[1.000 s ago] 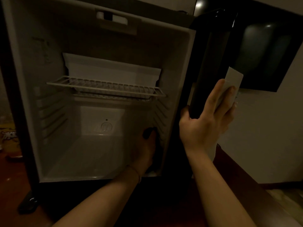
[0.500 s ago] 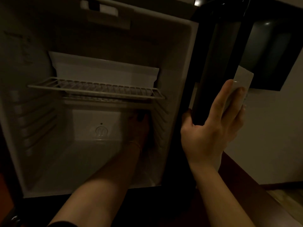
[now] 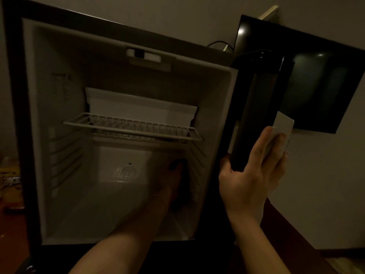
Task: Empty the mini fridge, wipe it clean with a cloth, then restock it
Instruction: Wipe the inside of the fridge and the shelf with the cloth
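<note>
We see the mini fridge (image 3: 59, 95) open, both hands at it

Left hand (image 3: 173, 180) is deep in the lower compartment by the right inner wall, under the wire shelf (image 3: 132, 127), on something dark, maybe a cloth; we cannot tell its grip in the dim light. Right hand (image 3: 250, 175) grips the bottom edge of the open door (image 3: 256, 107), thumb on the inner side, fingers wrapped round the outside. A white tray (image 3: 142, 108) sits on the shelf
</note>
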